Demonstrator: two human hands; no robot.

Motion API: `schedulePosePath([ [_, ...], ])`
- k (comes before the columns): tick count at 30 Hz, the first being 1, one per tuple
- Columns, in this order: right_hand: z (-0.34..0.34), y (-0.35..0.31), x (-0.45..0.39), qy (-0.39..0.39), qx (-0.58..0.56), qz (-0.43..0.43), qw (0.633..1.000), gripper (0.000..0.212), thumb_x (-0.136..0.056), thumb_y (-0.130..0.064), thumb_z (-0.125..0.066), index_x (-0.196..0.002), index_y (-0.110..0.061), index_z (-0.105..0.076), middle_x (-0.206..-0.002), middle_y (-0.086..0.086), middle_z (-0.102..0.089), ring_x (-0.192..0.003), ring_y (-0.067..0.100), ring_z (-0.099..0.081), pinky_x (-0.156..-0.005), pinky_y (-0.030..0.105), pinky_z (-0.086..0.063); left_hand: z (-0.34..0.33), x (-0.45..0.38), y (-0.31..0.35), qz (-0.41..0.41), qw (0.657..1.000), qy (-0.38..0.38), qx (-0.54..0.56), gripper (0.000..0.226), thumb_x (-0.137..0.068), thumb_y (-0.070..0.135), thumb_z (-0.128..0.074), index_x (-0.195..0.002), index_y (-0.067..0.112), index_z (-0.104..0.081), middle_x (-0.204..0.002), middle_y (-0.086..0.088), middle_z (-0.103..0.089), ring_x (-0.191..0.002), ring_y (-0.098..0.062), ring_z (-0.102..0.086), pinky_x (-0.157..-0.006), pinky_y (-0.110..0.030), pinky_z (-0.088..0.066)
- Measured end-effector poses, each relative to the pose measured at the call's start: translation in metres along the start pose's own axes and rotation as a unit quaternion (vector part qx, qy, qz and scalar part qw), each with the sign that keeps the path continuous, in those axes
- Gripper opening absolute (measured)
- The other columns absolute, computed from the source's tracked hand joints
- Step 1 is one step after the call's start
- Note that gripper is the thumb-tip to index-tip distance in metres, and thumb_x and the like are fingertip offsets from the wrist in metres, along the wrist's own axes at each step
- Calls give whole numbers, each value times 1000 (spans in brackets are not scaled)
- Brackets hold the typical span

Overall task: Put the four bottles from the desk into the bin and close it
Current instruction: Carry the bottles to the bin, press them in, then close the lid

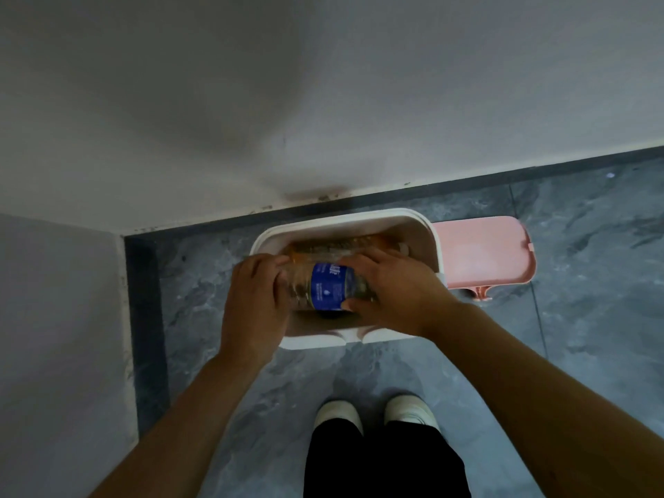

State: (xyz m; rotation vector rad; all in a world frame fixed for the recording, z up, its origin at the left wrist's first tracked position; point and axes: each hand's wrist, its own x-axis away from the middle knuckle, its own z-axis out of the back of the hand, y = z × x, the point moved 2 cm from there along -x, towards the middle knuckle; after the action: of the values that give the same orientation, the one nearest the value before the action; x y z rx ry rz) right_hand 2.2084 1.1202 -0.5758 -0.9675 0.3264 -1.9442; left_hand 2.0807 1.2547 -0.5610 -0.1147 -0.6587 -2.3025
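While I look straight down from the head camera, the scene reads from nine o'clock across to three. At nine o'clock stands a pale grey wall panel [57,318] with a dark skirting strip [143,318] beside it. Next comes my left hand [253,300], cupped around the left end of a clear plastic bottle with a blue label [328,287], fingers curled over its top. That bottle lies on its side across the mouth of the white rectangular plastic bin [345,219], which sits on the grey marbled tile floor [593,282] close to the white wall [323,84] at twelve o'clock. Deeper in the bin, toward twelve o'clock from the blue-labelled one, I see an amber-tinted clear bottle [334,246] lying sideways; how many others lie inside I cannot tell. My right hand [391,292] wraps the bottle's right end, thumb under and fingers over the label's edge. At three o'clock, the pink plastic bin lid [485,251] hangs swung open, touching the bin's right rim. At six o'clock stand two white shoes [373,411] below black trousers [384,461].
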Motion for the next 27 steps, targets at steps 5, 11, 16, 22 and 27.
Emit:
schedulePosePath([
  [5,6,0,6,5,-36,7,999,65,-82,-47,-59,-139,-30,-33,-146,-2,-42,-132,20,-41,-111,40,-34,11,1,3,-15,999,21,20,22,-92,11,-46,-109,7,-59,-114,-13,-59,-106,-21,-49,-88,-21,-33],
  [11,9,-2,8,33,-39,20,999,64,-81,-47,-60,-138,-30,-35,-147,-5,-41,-136,16,-35,-116,37,-22,28,1,10,16,995,63,72,18,-91,9,-48,-101,3,-62,-106,-15,-61,-96,-24,-56,-83,-29,-45],
  [16,-1,2,10,39,-80,5,996,66,-79,-43,-65,-136,-30,-35,-146,-3,-41,-135,19,-36,-118,44,-20,37,7,15,-7,989,99,109,18,-91,10,-49,-100,2,-62,-104,-17,-65,-94,-20,-57,-81,-30,-48],
  [22,-21,2,8,30,-62,-44,997,80,-76,-46,-67,-142,-28,-25,-152,-2,-30,-141,22,-26,-118,47,-21,22,7,13,-11,993,70,97,15,-90,7,-50,-98,5,-63,-102,-8,-62,-94,-14,-53,-78,-11,-38],
  [27,-19,4,16,48,-103,-66,991,68,-81,-34,-65,-139,-27,-31,-148,0,-38,-132,23,-41,-111,43,-37,19,9,3,14,992,71,106,15,-89,9,-52,-99,7,-63,-101,-1,-58,-95,-15,-53,-82,-25,-42],
])
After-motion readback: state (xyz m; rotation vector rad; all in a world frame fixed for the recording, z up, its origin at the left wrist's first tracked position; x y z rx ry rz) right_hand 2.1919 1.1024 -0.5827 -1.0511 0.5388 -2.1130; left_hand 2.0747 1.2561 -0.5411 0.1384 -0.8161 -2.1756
